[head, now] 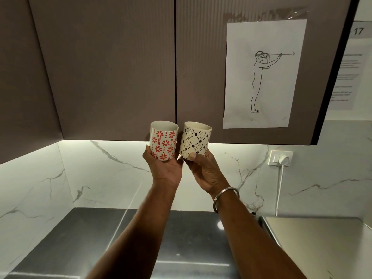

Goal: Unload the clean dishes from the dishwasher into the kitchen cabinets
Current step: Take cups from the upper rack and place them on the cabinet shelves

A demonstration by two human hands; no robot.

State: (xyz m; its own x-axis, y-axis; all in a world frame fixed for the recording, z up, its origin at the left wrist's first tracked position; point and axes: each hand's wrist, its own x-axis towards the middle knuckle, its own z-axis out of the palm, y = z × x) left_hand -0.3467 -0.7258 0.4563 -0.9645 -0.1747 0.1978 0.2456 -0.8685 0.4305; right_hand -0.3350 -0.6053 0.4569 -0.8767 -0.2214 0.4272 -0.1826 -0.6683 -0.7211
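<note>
My left hand (164,170) grips a white cup with red flower patterns (163,140) from below, holding it upright. My right hand (203,170), with a metal bangle on the wrist, grips a cream cup with a dark diamond pattern (194,140), tilted slightly right. Both cups are raised side by side, almost touching, just in front of the lower edge of the wall cabinet. The cabinet's two brown doors (120,77) are closed, and the gap between them runs down right above the cups.
A paper sheet with a line drawing of a standing figure (261,73) is taped to the right cabinet door. A white marble backsplash (100,174) lies below, with a wall socket and white cable (280,158) at right. A dark countertop (191,238) lies underneath.
</note>
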